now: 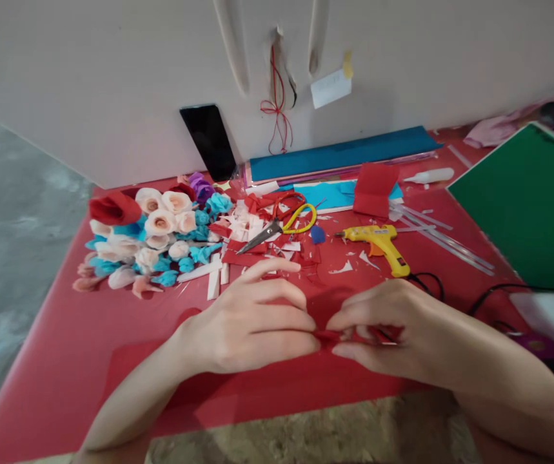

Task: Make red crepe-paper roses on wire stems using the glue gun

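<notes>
My left hand [252, 319] and my right hand [383, 325] meet over the near middle of the red table [64, 361]. Both pinch a small red paper piece [327, 336] between their fingertips, just above a red sheet lying flat. The left index finger sticks out forward while the other fingers curl in. Most of the red paper piece is hidden by the fingers.
A heap of paper roses [151, 235] in red, cream and blue lies at the left. Yellow-handled scissors [281, 229] rest among red and white scraps, a yellow glue gun [378, 245] with its cable to the right. Blue paper sheets [339, 151], glue sticks, a green board [528, 206] and a phone [209, 142] stand behind.
</notes>
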The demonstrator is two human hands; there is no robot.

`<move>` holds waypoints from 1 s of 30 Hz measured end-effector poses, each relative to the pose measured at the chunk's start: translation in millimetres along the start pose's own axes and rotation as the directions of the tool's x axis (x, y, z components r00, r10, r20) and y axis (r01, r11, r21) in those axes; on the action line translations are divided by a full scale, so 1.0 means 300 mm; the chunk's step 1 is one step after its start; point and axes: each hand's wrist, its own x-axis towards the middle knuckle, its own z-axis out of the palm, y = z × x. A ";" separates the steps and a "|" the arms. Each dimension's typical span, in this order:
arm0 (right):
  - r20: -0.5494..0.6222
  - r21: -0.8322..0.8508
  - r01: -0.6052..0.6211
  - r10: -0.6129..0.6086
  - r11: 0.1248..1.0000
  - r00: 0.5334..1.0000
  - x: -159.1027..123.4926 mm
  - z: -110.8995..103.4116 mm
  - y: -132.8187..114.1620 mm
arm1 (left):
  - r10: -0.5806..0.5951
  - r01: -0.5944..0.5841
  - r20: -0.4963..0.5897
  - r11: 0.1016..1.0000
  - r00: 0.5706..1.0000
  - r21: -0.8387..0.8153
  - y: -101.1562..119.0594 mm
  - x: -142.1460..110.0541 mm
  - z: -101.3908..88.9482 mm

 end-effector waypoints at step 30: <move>-0.628 -0.056 -0.678 0.502 0.733 0.595 -0.110 -0.012 0.477 | 0.052 -0.027 -0.166 0.988 0.985 0.150 0.008 -0.004 -0.100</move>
